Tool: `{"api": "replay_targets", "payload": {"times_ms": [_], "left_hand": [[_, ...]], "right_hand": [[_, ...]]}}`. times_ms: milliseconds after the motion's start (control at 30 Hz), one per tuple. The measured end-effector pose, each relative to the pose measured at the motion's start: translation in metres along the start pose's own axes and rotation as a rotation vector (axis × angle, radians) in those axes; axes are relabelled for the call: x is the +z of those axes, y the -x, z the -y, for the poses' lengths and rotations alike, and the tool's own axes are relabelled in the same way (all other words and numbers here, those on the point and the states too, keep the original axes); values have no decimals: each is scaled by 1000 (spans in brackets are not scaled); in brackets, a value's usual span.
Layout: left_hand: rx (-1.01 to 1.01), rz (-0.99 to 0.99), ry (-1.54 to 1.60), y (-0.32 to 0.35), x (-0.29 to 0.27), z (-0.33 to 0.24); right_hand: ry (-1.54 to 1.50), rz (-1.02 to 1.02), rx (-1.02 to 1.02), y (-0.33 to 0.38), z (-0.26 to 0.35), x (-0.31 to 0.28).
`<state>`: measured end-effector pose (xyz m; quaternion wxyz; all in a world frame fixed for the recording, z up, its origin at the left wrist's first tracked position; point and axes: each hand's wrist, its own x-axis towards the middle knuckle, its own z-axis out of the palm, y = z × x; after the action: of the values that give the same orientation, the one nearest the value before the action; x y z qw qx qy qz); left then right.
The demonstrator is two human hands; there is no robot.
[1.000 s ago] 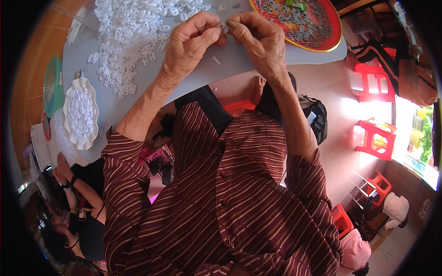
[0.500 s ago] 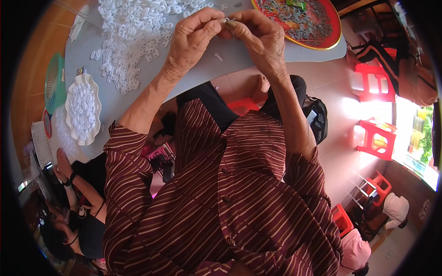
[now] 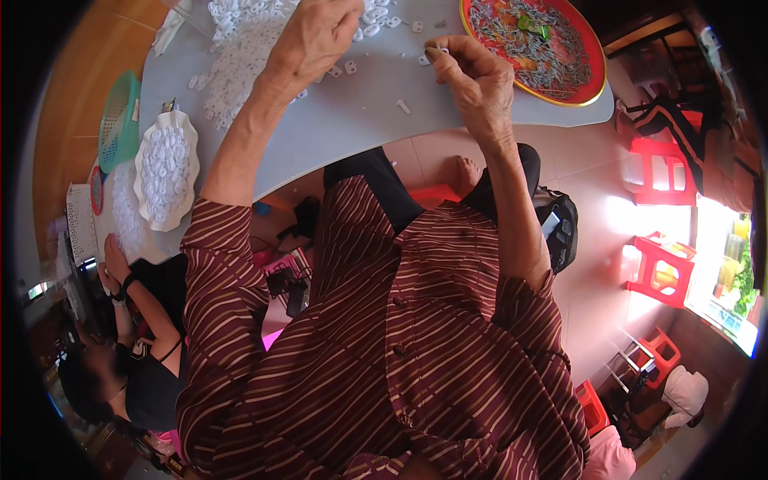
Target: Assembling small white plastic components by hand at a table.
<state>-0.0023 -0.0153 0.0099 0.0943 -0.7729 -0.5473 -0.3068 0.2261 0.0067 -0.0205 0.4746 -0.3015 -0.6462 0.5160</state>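
Observation:
My left hand [image 3: 316, 40] hovers over a heap of small white plastic pieces with holes [image 3: 248, 52] at the table's far side. Its fingers are curled, and the top edge of the view partly cuts them off; whatever lies in them is hidden. Farther right, my right hand [image 3: 478, 76] pinches a small white plastic piece between thumb and fingertips. Beside that hand is a round red tray with a gold rim [image 3: 602, 84], holding many small grey screws [image 3: 560, 68] and a green scrap [image 3: 534, 28]. A white peg-like piece [image 3: 404, 106] lies alone near the table edge.
A scalloped white dish [image 3: 192, 188] of white pieces stands at left, near a green basket [image 3: 120, 120]. Another person's hands [image 3: 116, 260] rest by the table's left end. Red stools [image 3: 662, 268] stand on the floor at right.
My hands, together before, are now apart. The left has moved left and up to the heap; the right has moved slightly right and down, still pinching. The view has shifted a little.

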Motion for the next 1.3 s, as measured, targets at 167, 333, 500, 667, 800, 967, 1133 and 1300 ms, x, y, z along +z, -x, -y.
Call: {"api": "replay_targets", "payload": {"times_ms": [167,333,500,667,800,967,1133,1300], "left_hand": [[24,205,-98,-2,14,-8],[45,151,-87,2,18,-8],[121,26,-21,5,20,-16],[-324,-14,575,10,19,-29],[-510,-33,1146,10,17,-36],[-653,-74,1427,13,29,-52],[-628,-167,1353,18,39,-56],[-519,-167,1196,16,37,-64]], "right_hand": [[-10,18,-16,1,0,0],[39,50,-41,1,-3,-2],[-78,52,-20,1,-2,-1],[-101,77,-45,0,-1,-1],[-104,115,8,0,-2,-3],[20,99,-64,-2,0,-2],[-92,58,-6,0,2,0],[-100,79,57,0,3,-2]]}}
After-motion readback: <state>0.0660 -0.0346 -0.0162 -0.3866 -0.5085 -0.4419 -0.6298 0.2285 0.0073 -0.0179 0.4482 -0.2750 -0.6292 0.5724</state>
